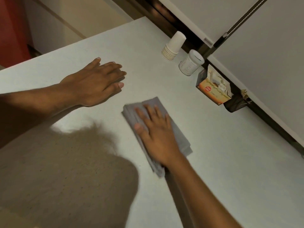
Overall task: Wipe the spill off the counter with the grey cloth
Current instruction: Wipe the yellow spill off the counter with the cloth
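A folded grey cloth (179, 137) lies flat on the pale counter (213, 162) near the middle of the view. My right hand (156, 134) presses down on it, palm flat and fingers spread toward the far left. My left hand (97, 81) rests flat on the counter to the left of the cloth, holding nothing, fingers loosely apart. No spill shows on the surface around the cloth; part of the cloth is hidden under my right hand.
Along the counter's back edge stand a stack of paper cups (172, 46), a white jar (190, 62), an open orange box (212, 91) and a black mesh holder (233, 104). White cabinet doors (263, 63) rise behind them. A dark shadow (65, 170) covers the near left.
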The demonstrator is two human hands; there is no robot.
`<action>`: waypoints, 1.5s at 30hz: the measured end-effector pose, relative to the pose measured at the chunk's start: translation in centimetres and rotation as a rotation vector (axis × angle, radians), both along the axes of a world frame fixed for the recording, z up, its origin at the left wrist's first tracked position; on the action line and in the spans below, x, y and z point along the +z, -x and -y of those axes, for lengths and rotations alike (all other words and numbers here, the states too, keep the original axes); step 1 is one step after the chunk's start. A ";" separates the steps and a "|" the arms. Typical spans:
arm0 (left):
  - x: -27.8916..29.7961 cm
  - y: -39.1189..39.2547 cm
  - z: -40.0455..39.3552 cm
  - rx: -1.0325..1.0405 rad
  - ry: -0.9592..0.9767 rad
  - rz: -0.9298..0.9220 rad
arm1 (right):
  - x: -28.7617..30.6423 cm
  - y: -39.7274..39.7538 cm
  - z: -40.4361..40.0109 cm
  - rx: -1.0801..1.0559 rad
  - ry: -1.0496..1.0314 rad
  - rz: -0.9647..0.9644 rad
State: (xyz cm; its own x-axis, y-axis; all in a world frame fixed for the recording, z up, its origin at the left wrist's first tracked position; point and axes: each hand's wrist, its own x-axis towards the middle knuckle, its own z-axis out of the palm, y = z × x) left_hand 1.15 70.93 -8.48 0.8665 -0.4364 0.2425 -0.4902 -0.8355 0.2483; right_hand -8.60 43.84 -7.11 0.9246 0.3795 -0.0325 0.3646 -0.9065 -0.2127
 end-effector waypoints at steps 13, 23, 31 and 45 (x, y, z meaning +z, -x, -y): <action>0.0 -0.1 -0.2 -0.025 -0.010 0.014 | 0.6 -12.0 4.6 -0.452 0.026 0.004; 0.5 0.4 -0.1 -0.031 -0.030 0.019 | 0.3 9.6 -0.1 -0.103 0.050 -0.022; 0.5 0.4 -0.1 -0.017 -0.033 0.004 | 0.0 3.3 -2.0 -0.130 0.010 0.031; 0.3 0.9 -0.3 -0.016 -0.001 0.007 | -0.3 12.8 -2.1 -0.082 0.027 0.001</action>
State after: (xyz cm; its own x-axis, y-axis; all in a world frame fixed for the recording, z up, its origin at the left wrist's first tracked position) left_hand 0.30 71.20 -8.17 0.8576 -0.4506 0.2481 -0.5054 -0.8277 0.2438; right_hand -21.44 45.95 -7.42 0.9525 0.3019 -0.0405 0.2896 -0.9386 -0.1878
